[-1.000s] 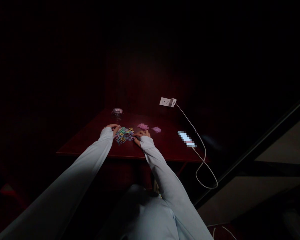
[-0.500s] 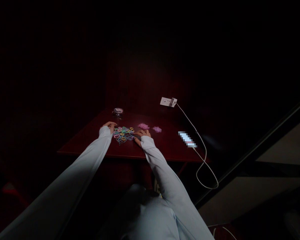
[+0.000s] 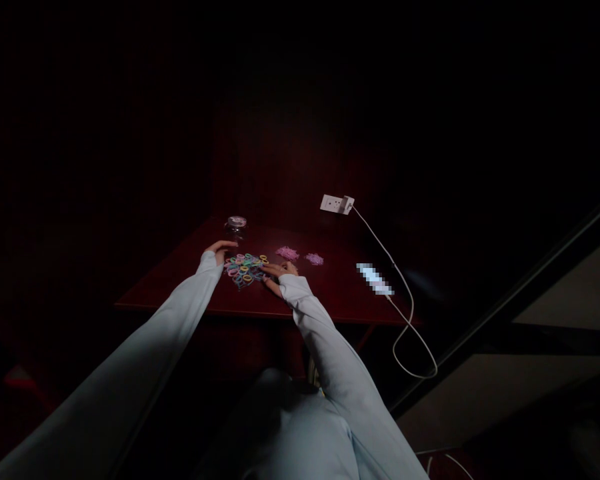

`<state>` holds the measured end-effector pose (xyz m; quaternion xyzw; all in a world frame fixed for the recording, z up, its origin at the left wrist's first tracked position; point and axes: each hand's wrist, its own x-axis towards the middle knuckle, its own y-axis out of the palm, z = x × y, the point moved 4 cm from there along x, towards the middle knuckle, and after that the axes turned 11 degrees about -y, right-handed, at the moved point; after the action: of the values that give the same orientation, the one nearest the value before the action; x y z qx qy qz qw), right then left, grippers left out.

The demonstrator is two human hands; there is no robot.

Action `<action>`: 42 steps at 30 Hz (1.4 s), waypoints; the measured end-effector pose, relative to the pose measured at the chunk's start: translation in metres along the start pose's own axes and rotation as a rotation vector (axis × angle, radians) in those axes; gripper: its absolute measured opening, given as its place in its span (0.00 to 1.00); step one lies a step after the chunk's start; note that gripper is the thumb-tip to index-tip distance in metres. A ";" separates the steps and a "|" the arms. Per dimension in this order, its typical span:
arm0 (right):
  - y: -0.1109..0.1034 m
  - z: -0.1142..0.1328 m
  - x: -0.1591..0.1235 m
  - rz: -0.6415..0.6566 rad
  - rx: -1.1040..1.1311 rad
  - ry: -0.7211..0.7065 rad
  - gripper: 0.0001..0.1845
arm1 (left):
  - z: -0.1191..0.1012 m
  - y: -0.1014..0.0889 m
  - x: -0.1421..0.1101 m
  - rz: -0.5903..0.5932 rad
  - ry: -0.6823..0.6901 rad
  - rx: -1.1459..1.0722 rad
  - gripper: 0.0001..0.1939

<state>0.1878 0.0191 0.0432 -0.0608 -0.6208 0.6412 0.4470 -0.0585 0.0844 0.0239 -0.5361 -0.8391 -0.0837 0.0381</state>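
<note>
A heap of small hair ties (image 3: 246, 268) in green, yellow, pink, blue and purple lies on the dark red table (image 3: 180, 293). At the heap's left edge is my left hand (image 3: 222, 249), its fingers stretched out to the right and nothing visible in them. My right hand (image 3: 281, 269) rests at the right edge with fingers extended over the nearest hair ties. Just beyond it sit a pink pile of hair ties (image 3: 287, 253) and a smaller purple pile of hair ties (image 3: 315, 259).
A clear jar with a lid (image 3: 237, 227) stands at the back left. On the right lies a phone (image 3: 375, 279), its screen blurred, with a white cable (image 3: 411, 297) hanging past the table edge and up to a charger in the wall socket (image 3: 336, 204).
My left hand has drawn back left off the heap, and its fingers have straightened. My right hand has shifted slightly left, reaching further onto the hair ties. The pink and purple piles look unchanged.
</note>
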 end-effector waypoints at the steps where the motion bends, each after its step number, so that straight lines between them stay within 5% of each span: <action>1: -0.002 0.001 0.000 -0.007 0.001 -0.003 0.19 | -0.003 -0.003 0.000 -0.017 0.020 -0.047 0.14; 6: -0.006 0.001 0.001 -0.010 -0.013 0.038 0.16 | -0.010 -0.021 -0.001 -0.242 -0.025 -0.094 0.09; 10: -0.002 -0.004 0.004 -0.006 -0.013 0.071 0.12 | -0.010 -0.021 -0.002 -0.252 0.009 -0.058 0.08; 27: 0.005 -0.007 0.017 -0.030 -0.063 0.048 0.05 | -0.025 0.027 -0.035 0.180 0.431 0.644 0.08; 34: 0.000 -0.002 0.015 -0.044 -0.040 0.050 0.07 | -0.022 0.048 -0.051 0.395 0.535 0.808 0.07; 42: -0.001 -0.005 0.016 -0.059 -0.028 0.089 0.09 | -0.015 0.054 -0.052 0.457 0.550 0.869 0.10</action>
<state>0.1821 0.0327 0.0502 -0.0770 -0.6106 0.6157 0.4920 0.0121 0.0573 0.0359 -0.5977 -0.6181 0.1435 0.4900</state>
